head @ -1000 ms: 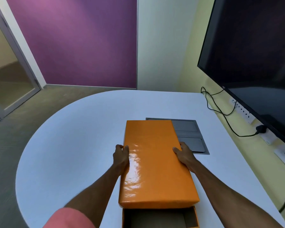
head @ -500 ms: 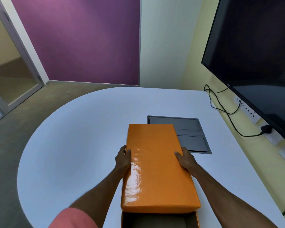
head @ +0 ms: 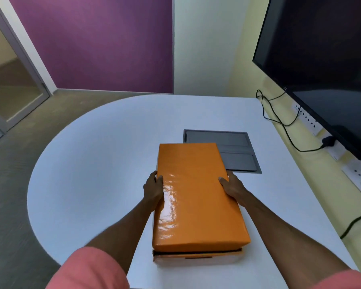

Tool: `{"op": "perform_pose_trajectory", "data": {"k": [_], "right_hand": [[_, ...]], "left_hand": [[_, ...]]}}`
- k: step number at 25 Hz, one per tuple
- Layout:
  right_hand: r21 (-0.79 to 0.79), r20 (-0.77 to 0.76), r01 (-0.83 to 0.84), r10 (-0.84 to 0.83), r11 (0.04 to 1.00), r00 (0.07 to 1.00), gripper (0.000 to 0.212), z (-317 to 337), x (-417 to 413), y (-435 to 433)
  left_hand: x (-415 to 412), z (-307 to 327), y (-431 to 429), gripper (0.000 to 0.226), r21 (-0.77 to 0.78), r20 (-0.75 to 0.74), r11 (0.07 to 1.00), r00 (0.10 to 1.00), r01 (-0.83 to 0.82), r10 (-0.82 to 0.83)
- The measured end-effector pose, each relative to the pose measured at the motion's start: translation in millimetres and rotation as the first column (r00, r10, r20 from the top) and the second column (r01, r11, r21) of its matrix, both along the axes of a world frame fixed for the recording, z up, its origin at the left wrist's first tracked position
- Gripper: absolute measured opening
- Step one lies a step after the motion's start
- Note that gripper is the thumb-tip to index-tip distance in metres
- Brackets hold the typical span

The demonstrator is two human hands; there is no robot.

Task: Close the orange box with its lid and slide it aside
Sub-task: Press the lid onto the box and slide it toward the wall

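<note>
A glossy orange lid point(head: 194, 192) lies lengthwise over the orange box point(head: 196, 255), whose near end wall shows just below the lid's front edge with a dark gap between them. My left hand point(head: 153, 189) grips the lid's left long side, fingers curled over its edge. On the opposite long side my right hand point(head: 233, 188) holds the lid the same way. The box interior is hidden under the lid.
The box stands on a white rounded table point(head: 96, 163). A grey recessed panel point(head: 233, 151) sits in the tabletop just behind the lid. A large dark screen point(head: 325, 65) hangs at right, with black cables point(head: 279, 119) and wall sockets point(head: 356, 170) below it.
Both hands have drawn the lid toward me over the box. The open near end of the box, visible earlier, is now covered.
</note>
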State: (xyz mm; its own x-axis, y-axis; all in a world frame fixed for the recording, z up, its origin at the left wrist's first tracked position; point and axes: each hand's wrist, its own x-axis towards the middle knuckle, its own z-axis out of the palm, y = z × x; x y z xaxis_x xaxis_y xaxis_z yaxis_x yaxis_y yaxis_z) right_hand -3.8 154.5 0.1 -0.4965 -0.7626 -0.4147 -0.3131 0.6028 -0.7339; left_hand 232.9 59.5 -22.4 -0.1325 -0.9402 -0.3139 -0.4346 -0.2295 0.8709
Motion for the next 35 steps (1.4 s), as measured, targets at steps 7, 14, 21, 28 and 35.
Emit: {"op": "perform_pose_trajectory", "data": {"k": [7, 14, 21, 28, 35], "right_hand": [[0.026, 0.012, -0.011, 0.01, 1.0, 1.0, 0.059, -4, 10, 20], [0.076, -0.046, 0.1, -0.096, 0.992, 0.994, 0.083, -19, 30, 51], [0.092, -0.248, 0.05, -0.026, 0.995, 0.968, 0.091, -35, 42, 75], [0.037, -0.322, 0.035, -0.021, 0.999, 0.946, 0.085, -46, 47, 78], [0.051, -0.368, 0.036, -0.015, 0.998, 0.93, 0.085, -52, 47, 77]], "left_hand": [[7, -7, 17, 0.05, -0.003, 0.041, 1.0, 0.999, 0.02, -0.02], [25, -16, 51, 0.071, 0.061, 0.135, 0.998, 0.99, 0.03, -0.038], [32, -22, 77, 0.077, 0.003, 0.334, 0.998, 0.941, 0.063, -0.06], [33, -32, 83, 0.065, -0.133, 0.348, 0.991, 0.937, 0.028, 0.02], [32, -38, 81, 0.061, -0.179, 0.359, 0.984, 0.932, 0.013, 0.053]]}}
